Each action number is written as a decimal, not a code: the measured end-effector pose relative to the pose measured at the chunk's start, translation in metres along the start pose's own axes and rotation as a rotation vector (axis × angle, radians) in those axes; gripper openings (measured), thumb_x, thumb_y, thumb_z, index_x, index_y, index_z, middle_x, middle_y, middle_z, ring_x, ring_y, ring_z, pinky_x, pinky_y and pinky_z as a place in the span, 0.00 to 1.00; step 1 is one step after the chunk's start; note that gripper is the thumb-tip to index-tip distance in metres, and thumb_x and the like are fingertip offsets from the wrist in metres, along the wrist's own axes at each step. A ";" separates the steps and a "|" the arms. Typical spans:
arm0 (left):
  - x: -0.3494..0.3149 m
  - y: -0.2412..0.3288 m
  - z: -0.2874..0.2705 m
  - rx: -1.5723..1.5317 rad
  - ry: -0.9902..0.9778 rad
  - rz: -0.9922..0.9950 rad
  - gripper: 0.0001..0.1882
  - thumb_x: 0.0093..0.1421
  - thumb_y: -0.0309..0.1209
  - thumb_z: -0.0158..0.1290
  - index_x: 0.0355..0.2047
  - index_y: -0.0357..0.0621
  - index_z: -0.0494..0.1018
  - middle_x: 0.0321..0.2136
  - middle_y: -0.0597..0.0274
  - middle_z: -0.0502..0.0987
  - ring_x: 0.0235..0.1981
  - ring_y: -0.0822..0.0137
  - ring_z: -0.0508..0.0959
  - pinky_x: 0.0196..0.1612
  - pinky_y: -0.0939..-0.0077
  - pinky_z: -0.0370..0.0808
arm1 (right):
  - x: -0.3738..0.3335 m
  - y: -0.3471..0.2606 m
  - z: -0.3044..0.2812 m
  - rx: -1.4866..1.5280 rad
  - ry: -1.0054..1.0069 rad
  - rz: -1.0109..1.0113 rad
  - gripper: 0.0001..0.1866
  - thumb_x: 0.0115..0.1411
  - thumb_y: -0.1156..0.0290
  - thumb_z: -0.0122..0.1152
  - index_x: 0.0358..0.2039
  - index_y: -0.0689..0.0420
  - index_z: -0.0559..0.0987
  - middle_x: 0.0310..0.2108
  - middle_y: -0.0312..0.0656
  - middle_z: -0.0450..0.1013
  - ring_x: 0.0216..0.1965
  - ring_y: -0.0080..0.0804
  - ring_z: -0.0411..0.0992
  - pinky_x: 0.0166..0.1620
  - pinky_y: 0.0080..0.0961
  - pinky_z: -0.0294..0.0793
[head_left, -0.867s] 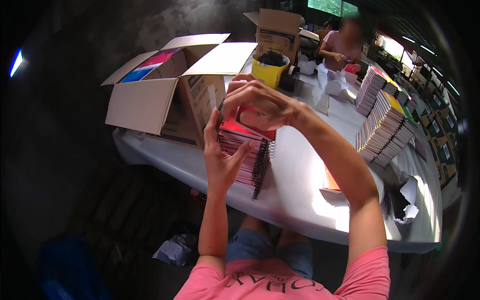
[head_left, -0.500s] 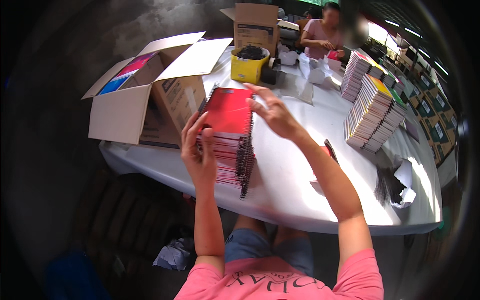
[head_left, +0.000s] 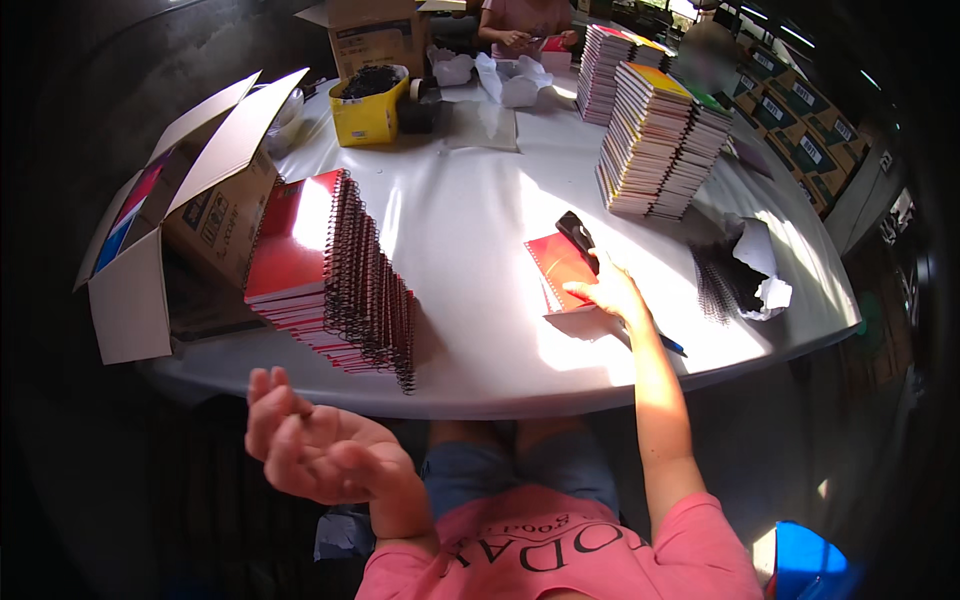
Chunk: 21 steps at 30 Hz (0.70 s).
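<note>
My right hand [head_left: 612, 292] rests over a small red spiral-hole booklet [head_left: 560, 262], thumb and fingers spread across its edge. A dark, slim, phone-like object [head_left: 577, 232] lies on the booklet's far corner by my fingertips. Under my right wrist pokes a blue pen-like tip [head_left: 671, 345]. Raised in front of the table's near edge, my left hand [head_left: 325, 450] is palm up, with loosely curled fingers apart and nothing visible in them. Beyond it stands a leaning stack of red spiral notebooks [head_left: 290, 235], black coils facing right.
An open carton [head_left: 215, 225] with notebooks stands at left. A yellow box of black coils [head_left: 365, 115] sits farther back. Tall notebook stacks [head_left: 650, 135] rise at back right. Black coils in torn paper [head_left: 735, 270] lie near the right edge. Across the table sits a person [head_left: 525, 25].
My right hand has left the notebook stack and moved right onto the red booklet. My left hand has let go of the stack and drawn back toward me. The view has shifted right.
</note>
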<state>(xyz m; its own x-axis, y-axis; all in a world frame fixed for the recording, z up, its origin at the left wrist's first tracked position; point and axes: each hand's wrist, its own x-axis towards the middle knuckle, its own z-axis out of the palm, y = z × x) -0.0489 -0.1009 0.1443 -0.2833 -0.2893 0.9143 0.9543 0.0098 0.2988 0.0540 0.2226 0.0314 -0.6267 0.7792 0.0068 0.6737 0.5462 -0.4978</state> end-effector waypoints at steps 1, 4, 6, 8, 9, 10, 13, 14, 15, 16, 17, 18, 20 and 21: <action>-0.007 0.003 0.010 -0.038 -0.147 0.166 0.20 0.65 0.41 0.45 0.43 0.33 0.64 0.39 0.45 0.68 0.49 0.46 0.70 0.53 0.58 0.70 | -0.004 0.000 0.004 0.092 0.004 0.048 0.49 0.38 0.57 0.77 0.59 0.59 0.61 0.48 0.56 0.71 0.49 0.45 0.71 0.50 0.38 0.71; -0.030 0.014 0.037 -0.172 -0.554 0.143 0.13 0.56 0.35 0.57 0.39 0.41 0.74 0.39 0.50 0.72 0.42 0.51 0.74 0.43 0.60 0.75 | -0.010 0.000 -0.006 0.392 -0.023 0.132 0.54 0.35 0.61 0.79 0.61 0.56 0.58 0.47 0.54 0.72 0.47 0.46 0.73 0.48 0.37 0.72; -0.058 0.017 0.051 -0.254 -0.683 -0.207 0.15 0.56 0.31 0.57 0.43 0.40 0.73 0.42 0.52 0.72 0.43 0.58 0.74 0.45 0.64 0.73 | -0.011 0.018 -0.001 0.513 0.048 0.089 0.52 0.35 0.63 0.79 0.60 0.56 0.60 0.44 0.52 0.74 0.44 0.46 0.74 0.48 0.37 0.72; -0.085 0.009 0.063 -0.307 -0.770 -0.540 0.17 0.57 0.31 0.57 0.45 0.39 0.72 0.43 0.53 0.72 0.44 0.61 0.74 0.47 0.67 0.71 | -0.010 0.030 0.000 0.479 0.152 0.044 0.49 0.36 0.66 0.78 0.59 0.56 0.62 0.42 0.51 0.75 0.42 0.44 0.75 0.47 0.36 0.72; -0.099 0.005 0.068 -0.331 -0.815 -0.710 0.18 0.57 0.30 0.57 0.47 0.38 0.72 0.43 0.54 0.72 0.44 0.63 0.74 0.47 0.68 0.71 | -0.010 0.034 0.000 0.391 0.223 0.028 0.47 0.37 0.67 0.78 0.58 0.57 0.63 0.40 0.50 0.76 0.41 0.43 0.75 0.47 0.36 0.73; -0.112 0.003 0.073 -0.300 -0.873 -0.763 0.19 0.57 0.31 0.57 0.48 0.38 0.71 0.44 0.53 0.72 0.45 0.63 0.74 0.47 0.69 0.70 | -0.011 0.037 -0.002 0.301 0.294 0.013 0.45 0.38 0.68 0.77 0.57 0.57 0.65 0.38 0.50 0.76 0.40 0.42 0.76 0.46 0.36 0.73; -0.144 -0.002 0.082 -0.191 -0.984 -0.849 0.24 0.58 0.34 0.56 0.53 0.38 0.67 0.44 0.53 0.73 0.45 0.63 0.74 0.46 0.70 0.70 | -0.021 0.014 -0.015 0.459 0.393 -0.052 0.37 0.44 0.76 0.72 0.55 0.59 0.67 0.37 0.49 0.76 0.35 0.38 0.76 0.40 0.31 0.75; -0.154 -0.005 0.085 -0.160 -0.970 -0.839 0.25 0.59 0.36 0.56 0.54 0.39 0.66 0.43 0.52 0.73 0.45 0.62 0.74 0.44 0.71 0.71 | -0.031 0.001 -0.022 0.681 0.360 -0.130 0.36 0.45 0.78 0.71 0.55 0.60 0.66 0.36 0.47 0.75 0.34 0.33 0.76 0.38 0.27 0.76; -0.163 -0.007 0.090 -0.138 -0.958 -0.828 0.27 0.59 0.37 0.56 0.56 0.39 0.64 0.43 0.52 0.74 0.45 0.62 0.74 0.42 0.71 0.71 | -0.039 -0.007 -0.025 0.813 0.339 -0.142 0.36 0.45 0.78 0.71 0.55 0.60 0.66 0.34 0.45 0.75 0.32 0.30 0.75 0.37 0.26 0.76; -0.172 -0.009 0.095 -0.226 -0.880 -0.980 0.24 0.61 0.36 0.54 0.55 0.38 0.64 0.44 0.55 0.74 0.45 0.66 0.73 0.42 0.72 0.72 | -0.050 -0.015 -0.028 0.939 0.286 -0.156 0.36 0.44 0.76 0.72 0.54 0.59 0.67 0.35 0.44 0.74 0.36 0.29 0.74 0.40 0.27 0.75; -0.172 -0.007 0.101 -0.430 -0.811 -1.097 0.22 0.62 0.34 0.53 0.53 0.38 0.64 0.44 0.56 0.74 0.45 0.68 0.73 0.43 0.74 0.71 | -0.056 -0.014 -0.022 0.942 0.284 -0.216 0.35 0.44 0.73 0.74 0.53 0.59 0.68 0.39 0.43 0.74 0.42 0.29 0.71 0.44 0.27 0.74; -0.170 -0.010 0.103 -0.627 -0.728 -1.212 0.20 0.63 0.33 0.52 0.52 0.38 0.65 0.44 0.58 0.74 0.44 0.70 0.73 0.44 0.75 0.71 | -0.071 -0.026 -0.019 0.920 0.211 -0.265 0.36 0.42 0.70 0.75 0.53 0.57 0.70 0.43 0.41 0.73 0.46 0.29 0.69 0.48 0.28 0.72; -0.158 -0.011 0.103 -0.826 -0.633 -1.315 0.14 0.64 0.30 0.51 0.48 0.40 0.67 0.43 0.62 0.74 0.43 0.73 0.73 0.44 0.77 0.70 | -0.093 -0.026 -0.011 0.882 0.067 -0.386 0.42 0.41 0.63 0.76 0.58 0.50 0.66 0.46 0.37 0.71 0.47 0.29 0.69 0.49 0.29 0.70; -0.149 -0.013 0.092 -0.805 -0.618 -1.305 0.11 0.64 0.28 0.50 0.46 0.41 0.68 0.42 0.65 0.74 0.41 0.74 0.73 0.43 0.78 0.71 | -0.097 -0.028 -0.010 0.908 0.030 -0.493 0.44 0.41 0.61 0.77 0.59 0.49 0.65 0.46 0.36 0.70 0.47 0.29 0.69 0.50 0.29 0.70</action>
<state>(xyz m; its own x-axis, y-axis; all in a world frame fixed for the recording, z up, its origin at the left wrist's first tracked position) -0.0279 0.0296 0.0292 -0.6873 0.6987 0.1984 -0.1975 -0.4426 0.8747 0.0996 0.1350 0.0537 -0.7346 0.5459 0.4028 -0.2122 0.3790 -0.9007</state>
